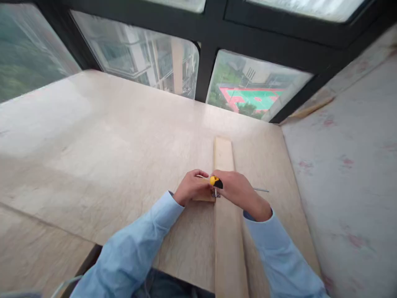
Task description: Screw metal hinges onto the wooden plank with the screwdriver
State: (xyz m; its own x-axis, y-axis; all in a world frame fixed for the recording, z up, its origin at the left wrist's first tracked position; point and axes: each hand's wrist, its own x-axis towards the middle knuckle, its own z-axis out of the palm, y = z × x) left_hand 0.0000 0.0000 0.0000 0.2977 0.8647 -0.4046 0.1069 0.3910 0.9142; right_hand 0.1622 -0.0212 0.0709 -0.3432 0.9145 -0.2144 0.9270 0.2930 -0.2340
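My right hand (237, 188) is closed around the yellow and black handle of a screwdriver (214, 181). The tool's thin metal shaft points down at a small metal bracket (218, 195) by the edge of a long wooden board (229, 248). My left hand (192, 188) grips a shorter wooden piece (204, 199), which meets the long board's left side at the bracket. Its fingertips come close to the screwdriver handle and are partly hidden. A thin metal rod (261, 190) sticks out to the right from behind my right hand; its other end is hidden.
The long board lies lengthwise on a pale wood-look tabletop (124, 157). Beyond its far edge stands a dark-framed window (204, 49). A flower-patterned wall (341, 174) borders the right side. A seam crosses the surface at lower left, near a dark table edge (82, 269).
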